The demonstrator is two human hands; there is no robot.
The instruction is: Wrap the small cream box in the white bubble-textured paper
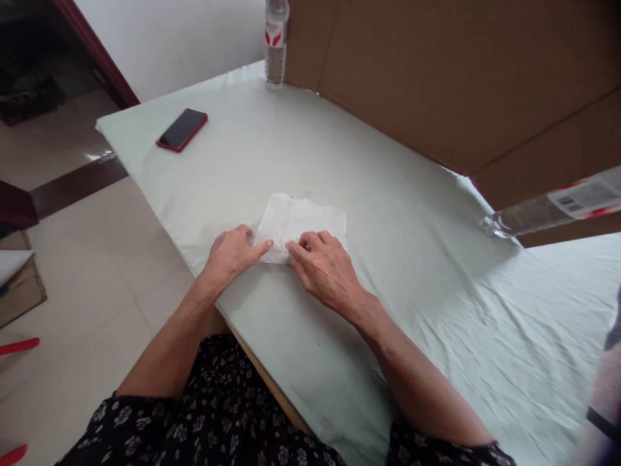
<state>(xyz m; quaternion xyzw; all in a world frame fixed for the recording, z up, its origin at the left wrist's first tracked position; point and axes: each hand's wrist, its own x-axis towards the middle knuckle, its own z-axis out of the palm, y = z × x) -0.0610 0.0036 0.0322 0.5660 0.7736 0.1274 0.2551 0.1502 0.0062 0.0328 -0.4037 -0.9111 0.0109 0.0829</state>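
Note:
A thin white sheet [303,217], which looks like a tissue or paper napkin, lies flat on the cloth-covered table. My left hand [233,254] is at its near left corner, thumb stretched over the edge and apart from the bent fingers. Over the sheet's near right part, my right hand [325,265] has its fingers drawn together in a pinch. Something small and shiny shows at those fingertips, too small to name; it could be a fold of the sheet.
A phone with a red case [182,130] lies at the far left. One water bottle [275,45] stands by brown cardboard panels [412,77]; another bottle [524,217] is tilted at right. A person's arm [604,401] shows at the right edge. The pale green tablecloth [388,213] wrinkles there.

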